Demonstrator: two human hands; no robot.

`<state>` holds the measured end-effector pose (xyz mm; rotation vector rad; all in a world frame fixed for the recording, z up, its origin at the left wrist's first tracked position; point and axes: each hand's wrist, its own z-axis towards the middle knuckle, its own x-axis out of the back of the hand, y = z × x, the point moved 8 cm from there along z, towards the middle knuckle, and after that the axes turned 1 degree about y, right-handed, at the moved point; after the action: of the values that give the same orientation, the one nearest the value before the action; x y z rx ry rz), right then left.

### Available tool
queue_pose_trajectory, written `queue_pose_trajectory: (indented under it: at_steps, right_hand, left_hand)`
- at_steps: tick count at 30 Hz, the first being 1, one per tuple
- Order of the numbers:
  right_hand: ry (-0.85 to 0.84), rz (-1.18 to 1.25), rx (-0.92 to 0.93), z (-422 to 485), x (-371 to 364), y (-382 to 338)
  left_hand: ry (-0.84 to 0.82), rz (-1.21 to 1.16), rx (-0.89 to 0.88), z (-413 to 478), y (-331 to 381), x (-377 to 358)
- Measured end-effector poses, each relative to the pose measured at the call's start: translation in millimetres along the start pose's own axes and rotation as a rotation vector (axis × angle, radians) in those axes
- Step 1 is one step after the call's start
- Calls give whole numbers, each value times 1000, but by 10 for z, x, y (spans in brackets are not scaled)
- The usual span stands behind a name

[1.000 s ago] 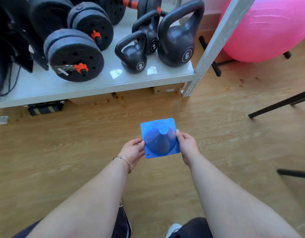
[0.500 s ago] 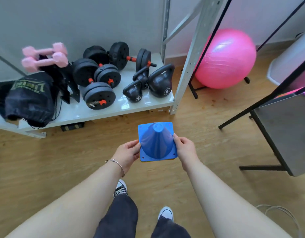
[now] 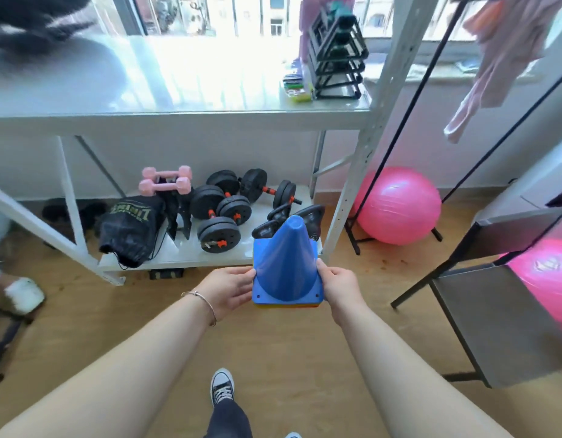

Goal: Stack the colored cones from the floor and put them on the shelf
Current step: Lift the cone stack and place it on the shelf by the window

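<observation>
I hold a stack of cones upright in front of me, a blue cone on top and thin yellow, orange and red base edges showing beneath it. My left hand grips the left edge of the square base and my right hand grips the right edge. The stack hangs above the wooden floor, in front of the white metal shelf unit. Its upper shelf lies higher, at about chest level, glossy and bright from the window.
The lower shelf carries black dumbbells, kettlebells, pink dumbbells and a black bag. A black rack stands on the upper shelf's right end. A pink ball and a grey table stand to the right. Another person's shoe is at left.
The view has risen and pulled back, so the upper shelf and window came into view. Both hands kept their grip on the cone stack, which now reads upright and sits higher against the lower shelf.
</observation>
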<state>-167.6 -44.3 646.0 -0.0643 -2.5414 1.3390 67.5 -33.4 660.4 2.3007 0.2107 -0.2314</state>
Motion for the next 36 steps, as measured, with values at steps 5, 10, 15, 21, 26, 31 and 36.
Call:
queue_pose_trajectory:
  at_steps: [5,10,15,21,26,31,36]
  right_hand:
    - [-83,72,-17,-249,-74,-469]
    - [-130,176,-44,-331,-249,-1033]
    - [-135,212,-11,-315,-466,-1653]
    - [-175,252,87,-284,-855,-2459]
    - [-185,262,125,-177,-1245,-2947]
    - [-143,246,122,14,-1552,-3209]
    - [-143,262,159,210,-1803,-3440]
  left_hand:
    - [-19,21,-37,-380,447,109]
    - [5,36,-81,-556,995,243]
    - [-12,30,-111,-598,1607,304]
    - [-10,7,-178,-544,2404,507]
    - [-57,21,-189,-385,2930,780]
    - [-51,43,-200,-190,3323,1018]
    - [-9,92,-229,80,3665,1185]
